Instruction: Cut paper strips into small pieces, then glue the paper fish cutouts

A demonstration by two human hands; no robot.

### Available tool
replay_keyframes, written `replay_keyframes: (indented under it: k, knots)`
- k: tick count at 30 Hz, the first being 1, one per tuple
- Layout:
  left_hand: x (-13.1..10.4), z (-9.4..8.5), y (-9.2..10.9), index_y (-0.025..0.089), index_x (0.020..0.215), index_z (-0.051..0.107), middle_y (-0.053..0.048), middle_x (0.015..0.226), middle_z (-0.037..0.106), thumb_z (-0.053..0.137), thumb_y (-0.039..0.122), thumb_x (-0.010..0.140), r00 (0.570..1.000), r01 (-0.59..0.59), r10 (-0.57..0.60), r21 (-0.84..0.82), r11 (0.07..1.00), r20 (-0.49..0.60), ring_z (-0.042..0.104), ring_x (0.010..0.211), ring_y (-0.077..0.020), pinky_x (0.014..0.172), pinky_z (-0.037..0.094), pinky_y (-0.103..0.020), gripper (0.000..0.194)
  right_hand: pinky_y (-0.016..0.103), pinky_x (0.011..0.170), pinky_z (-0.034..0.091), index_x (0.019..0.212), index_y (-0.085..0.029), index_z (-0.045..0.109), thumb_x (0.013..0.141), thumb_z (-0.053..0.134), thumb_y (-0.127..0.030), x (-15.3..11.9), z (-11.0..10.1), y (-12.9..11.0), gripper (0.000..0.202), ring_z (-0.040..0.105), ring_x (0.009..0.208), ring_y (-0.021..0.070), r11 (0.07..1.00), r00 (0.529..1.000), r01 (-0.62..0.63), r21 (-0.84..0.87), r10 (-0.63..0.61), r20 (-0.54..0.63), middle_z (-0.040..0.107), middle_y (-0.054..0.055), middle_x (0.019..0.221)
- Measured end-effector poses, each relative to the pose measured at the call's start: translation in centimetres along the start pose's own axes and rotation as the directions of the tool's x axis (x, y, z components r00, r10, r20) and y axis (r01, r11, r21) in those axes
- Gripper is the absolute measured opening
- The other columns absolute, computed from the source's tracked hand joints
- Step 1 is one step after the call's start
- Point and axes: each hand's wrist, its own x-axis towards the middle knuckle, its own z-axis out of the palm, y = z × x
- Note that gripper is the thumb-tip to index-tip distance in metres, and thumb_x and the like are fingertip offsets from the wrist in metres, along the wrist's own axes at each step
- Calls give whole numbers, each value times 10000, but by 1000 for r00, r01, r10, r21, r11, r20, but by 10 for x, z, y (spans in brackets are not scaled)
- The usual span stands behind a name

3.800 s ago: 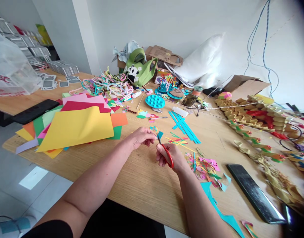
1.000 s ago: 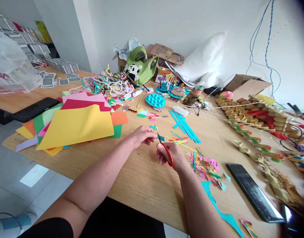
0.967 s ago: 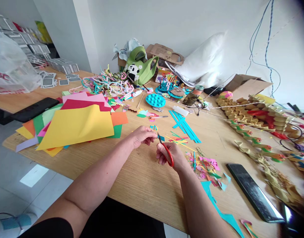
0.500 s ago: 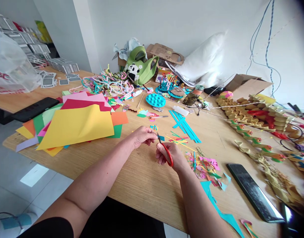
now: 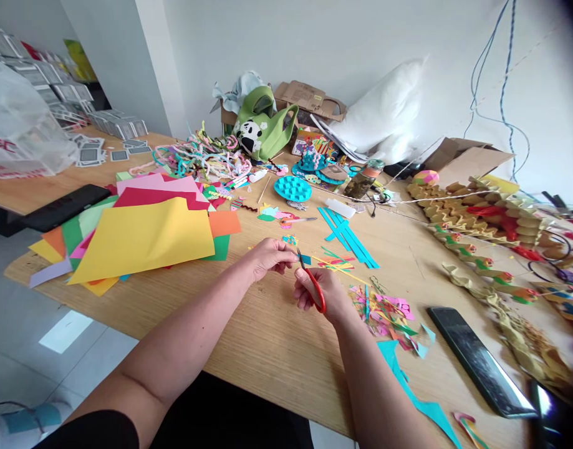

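Note:
Red-handled scissors (image 5: 318, 292) are in my right hand (image 5: 324, 294), their dark blades pointing up and to the left. My left hand (image 5: 271, 257) pinches a small blue paper piece (image 5: 305, 259) that shows just beyond the blades, close to their tips. Both hands are near each other above the wooden table (image 5: 267, 330). Beyond them lie tiny blue cut bits (image 5: 289, 240), and thin coloured strips (image 5: 335, 262) are just to the right. Longer blue strips (image 5: 346, 237) lie crossed farther back.
Stacked coloured sheets (image 5: 150, 237) cover the left side. Paper scraps (image 5: 389, 315), a blue offcut (image 5: 419, 396) and a phone (image 5: 480, 358) lie right of my right arm. A green panda bag (image 5: 267, 128), a jar (image 5: 363, 181) and a blue egg-shaped craft (image 5: 292, 188) stand farther back.

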Motion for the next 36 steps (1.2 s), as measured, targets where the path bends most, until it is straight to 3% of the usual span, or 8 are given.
replay_keyframes:
  k: [12,21,36]
  knots:
    - [1,-2,-1,118,665,610,24,531,555,671,175,624,999,-4,3,23,1000,50,471,452,-54,456,362,-185,93,178,357,448,610,-141,564,641,663,-729,-1,-2,-1,596,591,391,115,998,1000,5,-66,-3,29,631,37,526]
    - [-2,-3,3,126,668,610,19,530,557,671,188,623,1000,-5,5,5,1000,6,478,472,-62,472,361,-193,98,183,331,412,571,-150,559,639,680,-708,-1,-2,-1,575,570,365,118,996,1000,2,-94,0,19,610,33,488]
    - [-1,-5,1,134,636,586,24,531,547,657,192,602,996,12,-16,53,998,84,470,454,-62,468,355,-197,97,188,340,418,574,-149,550,599,670,-747,-2,-1,-5,611,570,370,115,994,999,4,-111,1,40,619,38,503]
